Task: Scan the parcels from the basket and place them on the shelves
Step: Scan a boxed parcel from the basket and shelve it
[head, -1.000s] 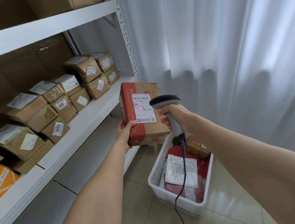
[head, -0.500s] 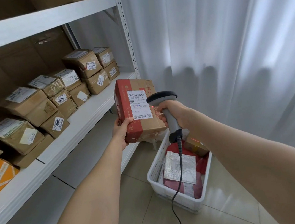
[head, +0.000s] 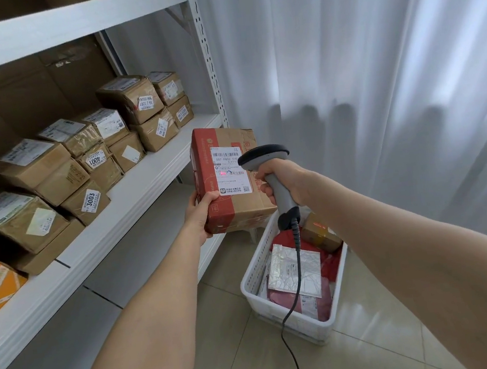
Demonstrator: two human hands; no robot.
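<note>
One view, worn on the person's head, faces forward and down. The shelves (head: 149, 177) fill its left side close by; the basket (head: 286, 317) sits low, right of centre.

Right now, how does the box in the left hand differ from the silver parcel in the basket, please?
The box is a rigid red-and-brown carton; the silver parcel is a flat, crinkled pouch. The left hand holds the box upright; the silver parcel lies in the basket. Neither is shelved yet.
</note>
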